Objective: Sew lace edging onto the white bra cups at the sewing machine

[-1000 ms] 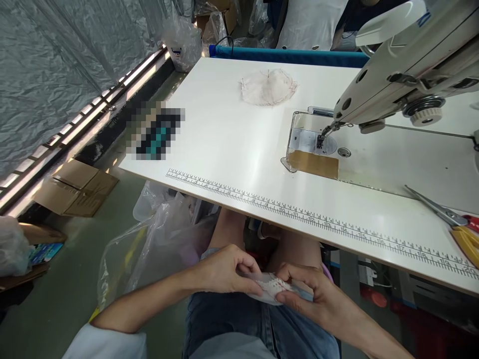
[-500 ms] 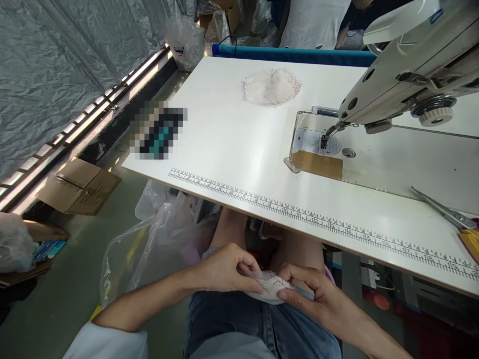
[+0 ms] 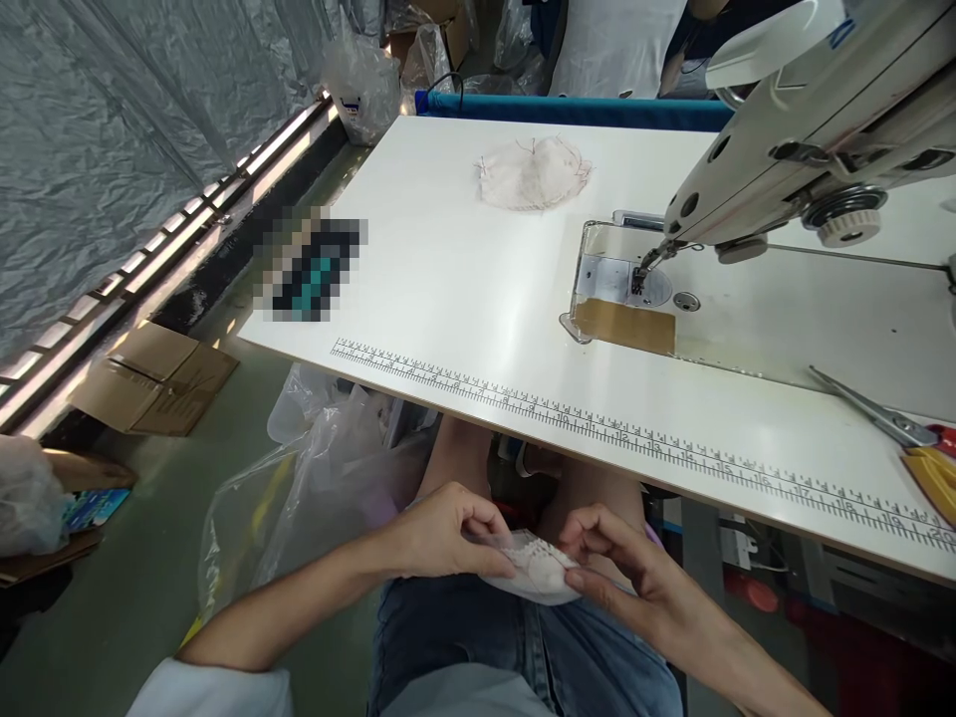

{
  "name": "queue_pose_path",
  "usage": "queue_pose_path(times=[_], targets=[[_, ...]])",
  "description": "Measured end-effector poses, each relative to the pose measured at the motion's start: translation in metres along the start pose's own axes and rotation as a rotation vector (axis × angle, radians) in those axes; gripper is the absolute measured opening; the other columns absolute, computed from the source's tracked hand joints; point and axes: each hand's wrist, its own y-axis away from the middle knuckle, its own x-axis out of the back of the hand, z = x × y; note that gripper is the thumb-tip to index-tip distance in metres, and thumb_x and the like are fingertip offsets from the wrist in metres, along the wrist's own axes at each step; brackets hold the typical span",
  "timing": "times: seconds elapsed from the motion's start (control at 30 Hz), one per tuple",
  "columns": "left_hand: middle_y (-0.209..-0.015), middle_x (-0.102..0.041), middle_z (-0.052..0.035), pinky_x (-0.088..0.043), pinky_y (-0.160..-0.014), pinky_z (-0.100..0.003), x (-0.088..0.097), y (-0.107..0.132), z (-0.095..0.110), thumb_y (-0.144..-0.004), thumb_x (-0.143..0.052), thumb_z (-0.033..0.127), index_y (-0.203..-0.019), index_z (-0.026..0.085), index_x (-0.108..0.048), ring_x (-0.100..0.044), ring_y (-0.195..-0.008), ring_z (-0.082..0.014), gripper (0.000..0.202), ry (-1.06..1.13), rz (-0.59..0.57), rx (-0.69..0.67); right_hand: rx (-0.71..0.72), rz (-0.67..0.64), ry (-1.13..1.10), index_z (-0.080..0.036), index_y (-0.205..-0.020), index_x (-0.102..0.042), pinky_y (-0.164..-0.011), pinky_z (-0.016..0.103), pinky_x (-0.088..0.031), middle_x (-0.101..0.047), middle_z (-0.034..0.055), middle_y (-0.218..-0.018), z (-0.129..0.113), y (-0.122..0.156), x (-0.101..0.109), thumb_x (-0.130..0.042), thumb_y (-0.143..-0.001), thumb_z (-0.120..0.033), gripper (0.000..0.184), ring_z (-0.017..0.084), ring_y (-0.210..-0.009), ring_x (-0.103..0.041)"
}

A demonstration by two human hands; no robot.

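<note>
Above my lap, a small white piece of sewn fabric (image 3: 539,573) with a gathered or stitched edge is stretched between my hands. My left hand (image 3: 455,538) pinches its left end between thumb and fingers. At the right end my right hand (image 3: 616,563) grips the edge with thumb and forefinger. On the table, a second pale fabric piece (image 3: 534,174) with loose threads round its rim lies toward the back. The sewing machine (image 3: 792,149) stands at the right, apart from both hands, its needle area (image 3: 640,279) over the metal plate.
The white table (image 3: 448,269) has a printed ruler (image 3: 634,433) along its front edge. Scissors (image 3: 873,408) and a yellow object (image 3: 932,480) lie at the right. Plastic bags (image 3: 321,468) hang below the left side; a cardboard box (image 3: 156,378) sits on the floor. Another person (image 3: 616,50) is behind the table.
The fingers have shifted slightly on the white fabric, and more of its rounded surface shows between my hands. The view has moved a little to the right.
</note>
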Motion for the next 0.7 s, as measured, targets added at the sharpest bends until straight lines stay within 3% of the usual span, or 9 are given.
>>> queue_pose_path(times=[0.37,0.57,0.7], targets=[[-0.068,-0.066,-0.0036,-0.041,-0.059,-0.021,-0.003,-0.004,-0.002,-0.064,-0.076,0.032,-0.077,0.01,-0.07,-0.057,-0.061,-0.0118,0.026,0.12,0.05,0.037,0.057,-0.009,0.045,-0.021,-0.093,-0.052,-0.079,0.03,-0.046,-0.055,0.004,-0.091,-0.002,0.0,0.0,-0.05,-0.09,-0.043,0.023,0.019,-0.089,-0.054],[-0.059,-0.06,0.0004,-0.036,-0.052,-0.018,-0.005,-0.004,0.005,-0.068,-0.075,0.028,-0.095,0.011,-0.066,-0.05,-0.053,-0.0083,0.033,0.099,0.087,-0.042,0.145,0.071,0.02,-0.021,-0.083,-0.057,-0.071,0.026,-0.045,-0.057,0.001,-0.083,0.0,-0.011,-0.006,-0.058,-0.086,-0.038,0.017,0.017,-0.08,-0.056],[-0.068,-0.064,-0.0029,-0.037,-0.055,-0.019,-0.001,-0.002,0.022,-0.067,-0.075,0.029,-0.087,0.011,-0.07,-0.051,-0.057,-0.0087,0.028,0.043,0.155,-0.075,0.301,0.199,0.005,-0.022,-0.078,-0.058,-0.075,0.026,-0.047,-0.057,0.0039,-0.093,-0.008,-0.013,-0.006,-0.06,-0.086,-0.034,0.014,0.019,-0.089,-0.057]])
